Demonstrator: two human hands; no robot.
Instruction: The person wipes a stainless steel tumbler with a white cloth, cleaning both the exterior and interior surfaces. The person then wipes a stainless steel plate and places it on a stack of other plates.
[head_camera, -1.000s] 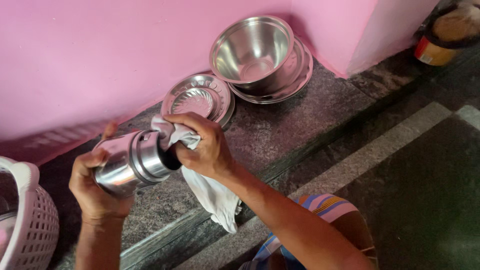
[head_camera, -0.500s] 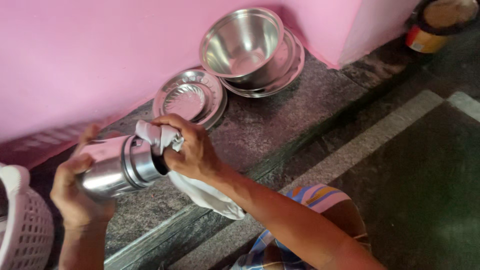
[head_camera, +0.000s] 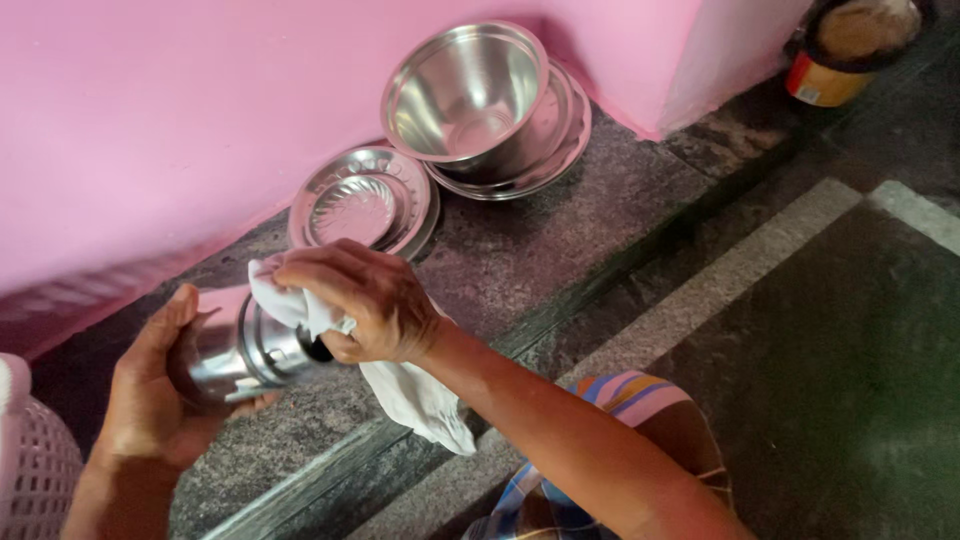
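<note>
Nearest me, my left hand (head_camera: 150, 385) wraps the steel cup (head_camera: 240, 350) on its side above the stone ledge (head_camera: 560, 240). My right hand (head_camera: 365, 300) pinches a white cloth (head_camera: 415, 395) against its mouth. Smooth steel, likely slippery and light — best gripped around the body. Beyond, a ribbed plate (head_camera: 360, 205) and steel bowl (head_camera: 470, 95) lean on the pink wall (head_camera: 180, 110).
</note>
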